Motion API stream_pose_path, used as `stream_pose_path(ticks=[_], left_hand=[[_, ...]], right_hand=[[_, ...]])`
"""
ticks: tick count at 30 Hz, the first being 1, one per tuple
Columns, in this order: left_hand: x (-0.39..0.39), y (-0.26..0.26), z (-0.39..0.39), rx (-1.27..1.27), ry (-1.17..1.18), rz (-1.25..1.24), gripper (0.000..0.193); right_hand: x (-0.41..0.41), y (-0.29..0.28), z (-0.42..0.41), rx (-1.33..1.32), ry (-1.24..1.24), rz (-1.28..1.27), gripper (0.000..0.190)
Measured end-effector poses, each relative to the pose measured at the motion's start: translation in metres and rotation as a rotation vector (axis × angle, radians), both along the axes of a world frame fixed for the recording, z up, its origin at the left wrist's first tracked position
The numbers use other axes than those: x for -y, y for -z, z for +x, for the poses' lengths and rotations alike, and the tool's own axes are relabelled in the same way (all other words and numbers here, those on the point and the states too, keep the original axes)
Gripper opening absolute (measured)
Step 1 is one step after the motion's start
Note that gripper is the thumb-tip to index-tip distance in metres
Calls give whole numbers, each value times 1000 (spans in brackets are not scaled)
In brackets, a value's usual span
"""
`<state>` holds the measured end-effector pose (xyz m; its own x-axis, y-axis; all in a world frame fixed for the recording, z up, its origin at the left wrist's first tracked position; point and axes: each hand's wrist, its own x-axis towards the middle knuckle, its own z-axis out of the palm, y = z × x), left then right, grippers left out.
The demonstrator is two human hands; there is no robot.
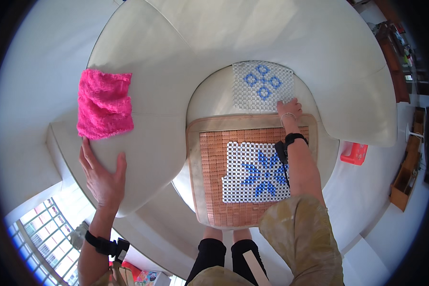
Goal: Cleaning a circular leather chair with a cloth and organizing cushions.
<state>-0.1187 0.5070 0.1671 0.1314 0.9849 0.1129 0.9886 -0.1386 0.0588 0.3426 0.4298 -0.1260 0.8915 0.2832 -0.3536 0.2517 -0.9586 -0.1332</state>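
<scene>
A crumpled bright pink cloth (105, 103) lies on the arm of a cream sofa (157, 136). My left hand (103, 175) rests on the sofa arm just below it, fingers spread, one fingertip at the cloth's lower left edge. With bent fingers, my right hand (289, 109) touches the lower right corner of a white beaded mat with blue rings (252, 96) on the sofa seat; whether it pinches the corner cannot be told. Nearer me, a second white beaded mat with a blue pattern (236, 186) lies on a brown tile seat cushion (211, 211), partly behind my right forearm.
The sofa's curved backrest (236, 32) rises beyond the seat. A red plastic stool or container (354, 153) stands on the floor to the right, with wooden furniture (404, 186) farther out. A barred window (50, 232) is at lower left. My legs are close to the cushion's front edge.
</scene>
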Motion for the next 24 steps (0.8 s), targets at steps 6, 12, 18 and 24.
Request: stream_pose_path(ticks=[6, 12, 18, 24], left_hand=[[0, 4, 10, 31, -15, -57, 83], [1, -5, 2, -2, -18, -27, 84], [1, 5, 1, -2, 5, -6, 85], [1, -1, -2, 13, -11, -4, 88]], right_hand=[[7, 30, 41, -229, 43, 231, 62], [-14, -39, 15, -803, 510, 1105, 19], [34, -95, -26, -1069, 468, 1031, 22], [151, -162, -107, -1109, 427, 817, 27]])
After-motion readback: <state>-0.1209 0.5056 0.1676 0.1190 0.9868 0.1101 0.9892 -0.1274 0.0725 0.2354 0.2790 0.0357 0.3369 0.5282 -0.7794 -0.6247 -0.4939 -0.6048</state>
